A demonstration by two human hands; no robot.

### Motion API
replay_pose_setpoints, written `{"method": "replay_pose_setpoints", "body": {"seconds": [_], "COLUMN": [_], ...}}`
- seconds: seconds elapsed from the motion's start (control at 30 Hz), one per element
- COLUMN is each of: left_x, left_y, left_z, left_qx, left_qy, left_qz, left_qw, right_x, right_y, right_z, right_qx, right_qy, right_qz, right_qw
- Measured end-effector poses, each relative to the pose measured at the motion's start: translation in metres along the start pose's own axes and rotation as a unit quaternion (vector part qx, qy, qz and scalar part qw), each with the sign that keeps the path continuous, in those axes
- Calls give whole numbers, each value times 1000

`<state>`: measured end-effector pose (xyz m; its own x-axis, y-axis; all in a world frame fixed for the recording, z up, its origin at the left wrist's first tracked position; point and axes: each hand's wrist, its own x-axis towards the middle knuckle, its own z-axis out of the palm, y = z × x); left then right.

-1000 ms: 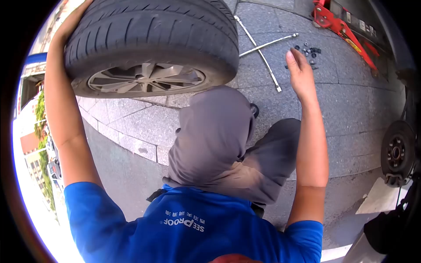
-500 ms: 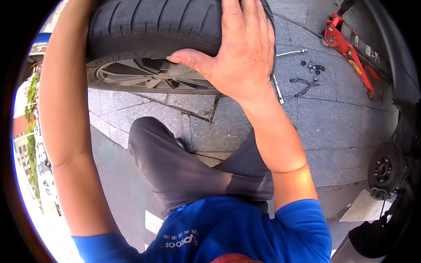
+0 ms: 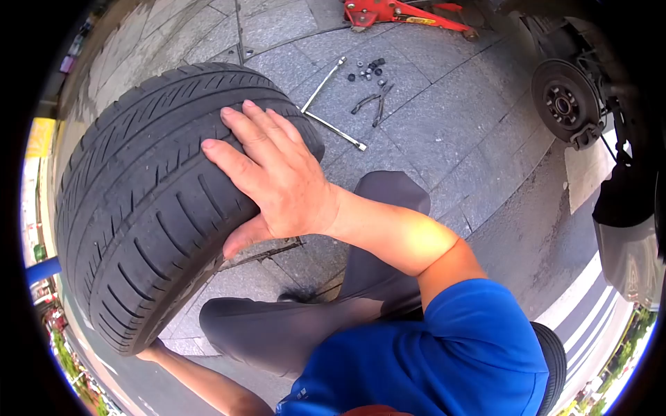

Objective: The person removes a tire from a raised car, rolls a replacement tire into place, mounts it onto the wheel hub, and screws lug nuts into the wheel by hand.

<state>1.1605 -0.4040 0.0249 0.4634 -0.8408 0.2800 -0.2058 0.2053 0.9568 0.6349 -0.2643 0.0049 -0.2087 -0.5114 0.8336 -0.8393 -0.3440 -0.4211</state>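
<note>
A car wheel with a black tyre stands upright on the paving at my left, its tread turned towards me. The rim side is almost wholly out of sight. My right hand lies on the top of the tread, fingers stretched and spread, the thumb over the near shoulder of the tyre. Low at the tyre's near side is my left hand; its fingers are hidden behind the rubber, so I cannot tell how they are bent.
Beyond the wheel lie an L-shaped lug wrench, several dark lug nuts and a black plier-like tool. A red floor jack is at the top. A bare wheel hub with its brake disc shows at right. Another tyre is behind me.
The wheel has turned and now sits further left, tread towards me. My left hand has come down to its lower near side; my right hand stays on the tread. My view has swung round.
</note>
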Motion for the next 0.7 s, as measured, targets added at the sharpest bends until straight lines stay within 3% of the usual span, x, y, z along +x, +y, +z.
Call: {"method": "replay_pose_setpoints", "body": {"seconds": [0.07,0.27,0.47,0.63,0.7], "left_x": [2,-24,-93,-120,-136], "left_y": [0,39,101,135,153], "left_z": [2,31,63,106,131], "left_qx": [-56,-6,-23,-32,127], "left_qy": [23,-14,6,-43,-185], "left_qz": [-20,-23,3,-18,218], "left_qw": [998,1000,1000,998,950], "right_x": [-7,-41,-94,-87,-71], "right_y": [2,20,36,58,62], "right_z": [-9,-35,-64,-82,-103], "right_qx": [-3,7,73,103,122], "right_qy": [-3,11,106,205,229], "right_qz": [4,40,94,208,254], "right_qw": [1000,999,987,951,932]}}
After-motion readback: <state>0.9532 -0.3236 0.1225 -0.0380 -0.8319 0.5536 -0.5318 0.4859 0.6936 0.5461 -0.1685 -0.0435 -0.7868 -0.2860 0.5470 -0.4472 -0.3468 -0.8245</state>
